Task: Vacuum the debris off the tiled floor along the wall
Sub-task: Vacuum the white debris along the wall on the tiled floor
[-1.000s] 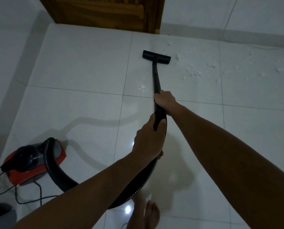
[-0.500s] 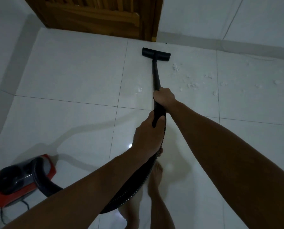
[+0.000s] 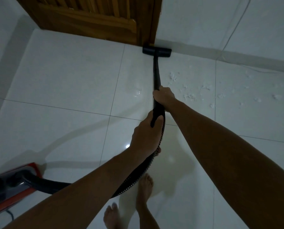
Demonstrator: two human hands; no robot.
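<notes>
Both my hands hold the black vacuum wand. My right hand grips the tube further up, and my left hand grips the handle end where the ribbed hose begins. The flat black floor head lies on the white tiled floor against the wall's base, beside the door frame corner. White crumbs of debris are scattered on the tiles to the right of the wand, up to the wall.
A wooden door stands at the top left. The red and black vacuum body sits at the lower left, joined to the hose. A thin white cable runs down the wall. My bare feet stand below my hands.
The floor head has slid forward from the open tile to the wall's base by the door frame. I have stepped forward, and the vacuum body now lies lower left in view.
</notes>
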